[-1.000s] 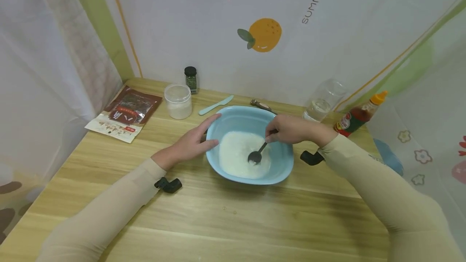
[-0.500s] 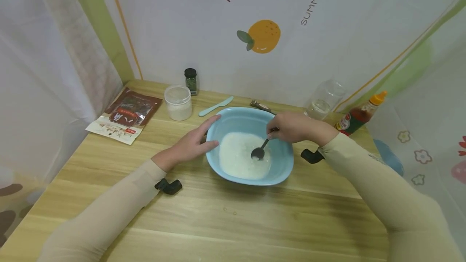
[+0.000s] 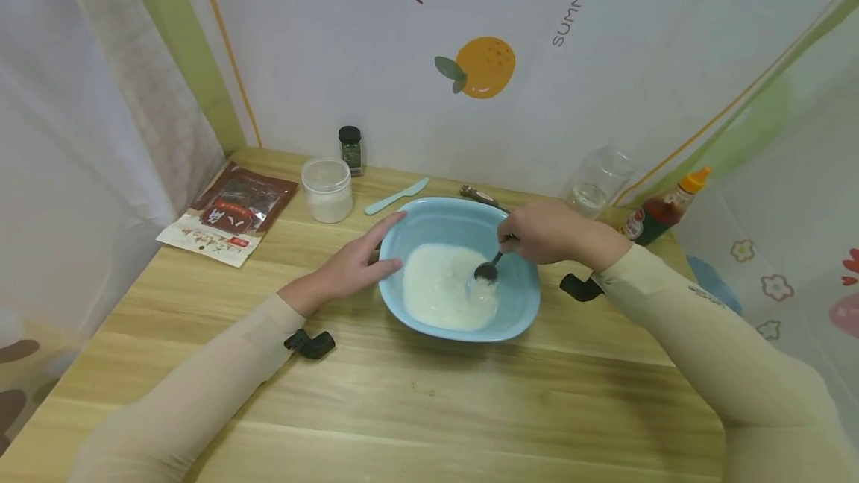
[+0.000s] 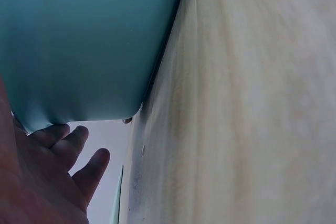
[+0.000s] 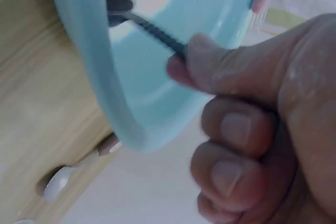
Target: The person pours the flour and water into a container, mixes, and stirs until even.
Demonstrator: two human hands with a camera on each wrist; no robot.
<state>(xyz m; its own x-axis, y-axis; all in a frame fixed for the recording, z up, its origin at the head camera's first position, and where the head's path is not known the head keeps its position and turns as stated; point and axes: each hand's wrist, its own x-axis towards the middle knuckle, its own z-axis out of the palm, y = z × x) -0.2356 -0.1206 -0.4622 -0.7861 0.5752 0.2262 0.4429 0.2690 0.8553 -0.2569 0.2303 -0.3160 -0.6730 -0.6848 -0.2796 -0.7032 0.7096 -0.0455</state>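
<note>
Head view takes in a white printed curtain [image 3: 376, 73] rising behind the bowl, with green bands and orange fruit on it. Under the bowl spreads a wood-grain table [image 3: 376, 408]. The light-blue bowl [image 3: 436, 226] itself stands on this surface, a rounded rectangle in outline. Well to its left lies a brown and cream packet [image 3: 231, 211]. Inside the bowl, a white mixture [image 3: 439, 289] covers most of the floor. The left hand [image 3: 345, 267] touches the bowl's left side, fingers spread and fairly straight, not clenched; the right hand [image 3: 550, 229] is over the bowl's right rim. Beyond the bowl to the right are a clear glass vessel [image 3: 604, 170] with a little liquid low in it and, farther out, a red sauce bottle [image 3: 664, 211] with a yellow cap. Behind the bowl to the left come a clear tub [image 3: 327, 192] of pale contents, a black-capped spice jar [image 3: 350, 151] and a pale-green knife [image 3: 397, 196]. Just behind the bowl is a metal spoon [image 3: 479, 195], partly hidden. A small dark spoon [image 3: 486, 272] reaches into the bowl's right half, its handle pinched between the right thumb and forefinger, the other fingers curled in.
</note>
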